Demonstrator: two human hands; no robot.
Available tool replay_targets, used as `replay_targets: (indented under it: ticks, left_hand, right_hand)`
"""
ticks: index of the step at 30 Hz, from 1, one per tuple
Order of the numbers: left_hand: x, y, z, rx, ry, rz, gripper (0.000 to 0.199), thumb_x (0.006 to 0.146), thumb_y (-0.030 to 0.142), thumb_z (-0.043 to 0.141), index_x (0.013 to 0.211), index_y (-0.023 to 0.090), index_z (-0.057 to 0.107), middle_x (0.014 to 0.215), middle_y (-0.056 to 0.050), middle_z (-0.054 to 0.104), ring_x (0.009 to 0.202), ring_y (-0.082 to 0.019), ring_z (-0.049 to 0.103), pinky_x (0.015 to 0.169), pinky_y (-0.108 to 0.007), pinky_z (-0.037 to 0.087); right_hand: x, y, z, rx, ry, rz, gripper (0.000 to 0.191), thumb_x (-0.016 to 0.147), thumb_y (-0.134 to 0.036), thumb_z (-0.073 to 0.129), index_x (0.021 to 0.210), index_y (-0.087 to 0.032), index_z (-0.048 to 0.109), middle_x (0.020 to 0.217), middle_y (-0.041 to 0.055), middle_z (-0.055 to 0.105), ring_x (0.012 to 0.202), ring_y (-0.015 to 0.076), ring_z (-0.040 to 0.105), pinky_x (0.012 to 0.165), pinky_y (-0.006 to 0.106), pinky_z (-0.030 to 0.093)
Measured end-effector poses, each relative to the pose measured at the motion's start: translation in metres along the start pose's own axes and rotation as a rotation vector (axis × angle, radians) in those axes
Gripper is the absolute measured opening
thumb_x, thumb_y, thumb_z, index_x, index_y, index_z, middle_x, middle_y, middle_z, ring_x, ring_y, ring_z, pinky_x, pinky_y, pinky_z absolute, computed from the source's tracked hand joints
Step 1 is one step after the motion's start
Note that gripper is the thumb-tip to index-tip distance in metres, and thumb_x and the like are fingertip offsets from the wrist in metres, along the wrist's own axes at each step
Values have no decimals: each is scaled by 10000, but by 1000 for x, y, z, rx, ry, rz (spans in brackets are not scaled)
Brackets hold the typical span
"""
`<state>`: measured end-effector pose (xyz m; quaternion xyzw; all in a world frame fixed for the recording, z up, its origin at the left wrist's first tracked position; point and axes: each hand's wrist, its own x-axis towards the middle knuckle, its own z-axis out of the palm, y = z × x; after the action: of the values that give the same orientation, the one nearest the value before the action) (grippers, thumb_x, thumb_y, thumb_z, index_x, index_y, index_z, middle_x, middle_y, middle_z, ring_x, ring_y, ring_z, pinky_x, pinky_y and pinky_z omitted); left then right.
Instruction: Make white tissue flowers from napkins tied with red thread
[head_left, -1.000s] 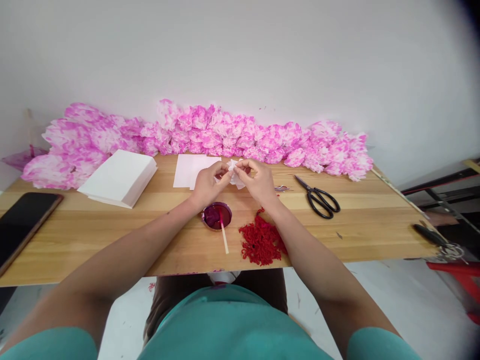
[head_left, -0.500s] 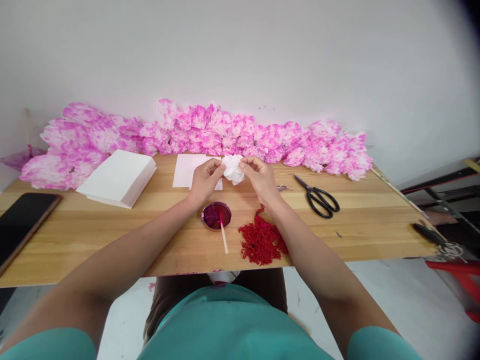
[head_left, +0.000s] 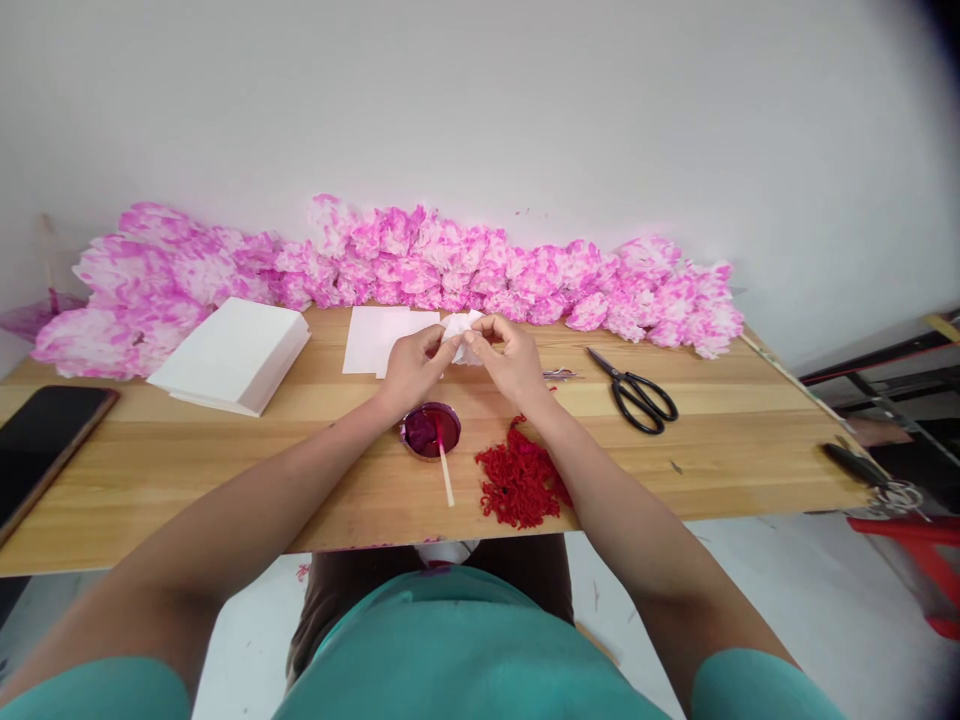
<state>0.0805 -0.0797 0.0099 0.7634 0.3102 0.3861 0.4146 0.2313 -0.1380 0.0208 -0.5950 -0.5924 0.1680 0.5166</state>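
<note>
White paper (head_left: 457,323) is between the left hand (head_left: 412,368) and right hand (head_left: 517,364), pinched in the closed fingertips of both. Scissors (head_left: 620,378) lie right of the right hand, a bowl (head_left: 403,437) just beside the left.

Matt, crinkled white paper (head_left: 460,322) shows at centre above a smooth, faintly shiny wood-grain tabletop (head_left: 742,440), with rough, woolly-looking red yarn (head_left: 519,484) at lower centre, a glossy phone (head_left: 49,440) at far left and metal-bladed scissors (head_left: 619,378) at centre right.
</note>
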Motion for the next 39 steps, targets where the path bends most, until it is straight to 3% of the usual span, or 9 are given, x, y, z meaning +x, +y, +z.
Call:
replay_targets:
  ticks: [3, 7, 10, 15, 19, 23, 29, 32, 39]
  left_hand:
    - [1, -4, 1, -54, -7, -24, 358, 879, 421, 518, 638, 157, 521, 579, 29, 504, 568, -107, 458, 564, -234, 337]
    - [3, -5, 2, -273, 3, -81, 339, 840, 439, 579, 670, 147, 606, 646, -3, 620, 639, -133, 569, 633, -239, 431]
    - [6, -6, 1, -377, 29, -132, 348, 817, 472, 612, 696, 147, 636, 663, -26, 670, 657, -154, 632, 664, -256, 485]
    - [9, -11, 0, -484, 85, -196, 355, 818, 490, 622, 775, 138, 637, 669, -43, 699, 643, -159, 670, 655, -258, 508]
    - [9, -11, 0, -483, 89, -202, 369, 818, 502, 620, 796, 135, 644, 699, -55, 716, 657, -157, 674, 662, -258, 515]
    - [6, -6, 0, -432, 71, -160, 401, 833, 532, 593, 773, 139, 646, 709, -54, 709, 668, -155, 658, 674, -264, 520]
    - [5, -5, 0, -240, 15, -148, 486, 828, 604, 553, 777, 134, 664, 756, -64, 711, 692, -168, 639, 653, -261, 492]
    - [6, -9, 2, -203, 23, -164, 404, 775, 533, 640, 812, 132, 675, 794, -65, 725, 748, -191, 657, 659, -261, 490]
    - [9, -11, 2, -304, 18, -212, 259, 769, 369, 608, 816, 121, 669, 714, -61, 724, 693, -181, 668, 653, -267, 517]
  right_hand:
    - [1, 2, 0, 30, 24, 12, 166, 832, -366, 595, 786, -207, 586, 749, -9, 602, 699, 134, 525, 685, 276, 421]
    - [5, 9, 1, 346, 93, 187, 216, 800, -424, 633, 790, -211, 596, 726, -16, 604, 667, 126, 533, 643, 264, 439]
    - [8, 10, -2, 467, 115, 253, 236, 791, -443, 648, 785, -209, 618, 751, -9, 616, 702, 127, 556, 697, 271, 458]
    - [9, 3, -10, 322, 180, 172, 318, 862, -502, 556, 760, -210, 630, 748, 4, 623, 712, 131, 545, 703, 269, 433]
    - [5, -1, -10, 97, 71, 76, 396, 882, -524, 522, 664, -201, 597, 673, -5, 592, 671, 137, 523, 655, 270, 394]
    - [2, 1, -5, -29, -13, 59, 295, 857, -430, 573, 686, -192, 613, 631, -28, 569, 602, 120, 479, 602, 260, 345]
    - [0, 2, -1, -50, -59, 38, 193, 853, -345, 560, 790, -195, 663, 724, -6, 646, 651, 137, 539, 638, 260, 395]
    - [0, 2, -2, -52, -71, 24, 168, 843, -317, 562, 833, -199, 681, 785, 5, 681, 696, 150, 577, 681, 271, 426]
    - [6, 11, -5, 124, -26, 57, 150, 815, -318, 595, 836, -197, 681, 791, -2, 684, 713, 149, 599, 703, 280, 449]
